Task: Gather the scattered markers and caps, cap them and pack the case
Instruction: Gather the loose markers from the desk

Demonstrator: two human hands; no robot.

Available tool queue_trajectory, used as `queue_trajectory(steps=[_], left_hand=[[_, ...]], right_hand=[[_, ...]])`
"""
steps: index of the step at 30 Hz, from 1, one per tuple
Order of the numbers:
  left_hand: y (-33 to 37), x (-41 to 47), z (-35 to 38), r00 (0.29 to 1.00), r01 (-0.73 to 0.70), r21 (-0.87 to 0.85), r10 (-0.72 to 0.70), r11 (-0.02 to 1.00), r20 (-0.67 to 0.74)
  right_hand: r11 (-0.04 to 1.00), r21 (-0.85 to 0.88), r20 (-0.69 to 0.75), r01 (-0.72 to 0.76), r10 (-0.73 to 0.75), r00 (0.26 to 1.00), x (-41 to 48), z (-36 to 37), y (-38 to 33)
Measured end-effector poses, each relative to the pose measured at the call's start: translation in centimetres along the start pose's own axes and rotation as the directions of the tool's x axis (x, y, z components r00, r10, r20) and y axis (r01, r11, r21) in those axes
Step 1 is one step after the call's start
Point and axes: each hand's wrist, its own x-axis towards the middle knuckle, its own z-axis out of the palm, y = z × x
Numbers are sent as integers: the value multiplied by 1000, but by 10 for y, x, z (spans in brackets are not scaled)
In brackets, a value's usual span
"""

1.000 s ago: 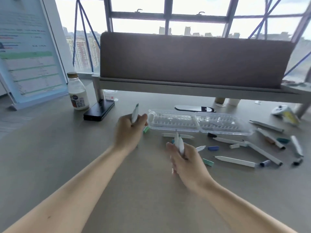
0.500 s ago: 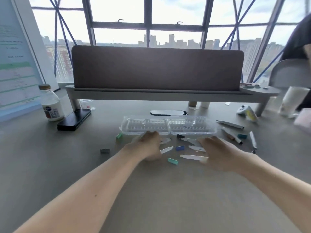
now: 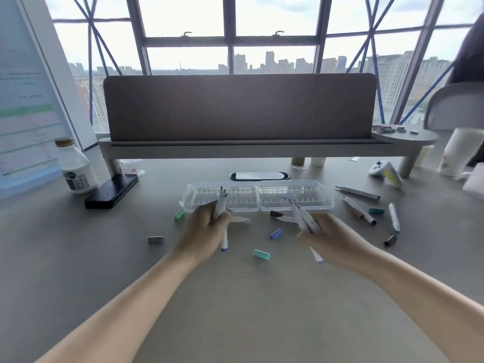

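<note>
Item: our left hand (image 3: 205, 231), fingers curled round a few white markers (image 3: 220, 205), their tips raised in front of the case. Item: our right hand (image 3: 334, 238), clamped on a second bunch (image 3: 303, 218) slanting up-left. Just beyond both hands, on the worktop (image 3: 235, 310), we list the clear case (image 3: 258, 196), open, its halves side by side. Near the hands: green cap (image 3: 179, 214), grey cap (image 3: 155, 239), blue cap (image 3: 275, 233), teal cap (image 3: 261, 254). Right of the case: loose markers (image 3: 357, 193), black cap (image 3: 390, 240). Far left: bottle (image 3: 76, 166); we cannot read its blurred label.
</note>
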Motion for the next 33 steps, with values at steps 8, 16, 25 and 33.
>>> queue_trajectory(steps=[8,16,25,33], left_hand=[[-18,-21,40,990,-12,-574,-71,819,-122],[-12,-4,30,1000,-3,-360,-3,933,-16],[-1,91,-13,930,-346,798,70,493,360],[-6,112,0,831,-469,733,-34,494,555]], right_hand=[[795,587,-196,151,-41,980,-36,52,6],[796,605,-117,33,48,992,-23,47,0],[872,-459,13,169,-183,983,86,-17,-6],[660,-712,281,239,-44,959,116,-15,-3]])
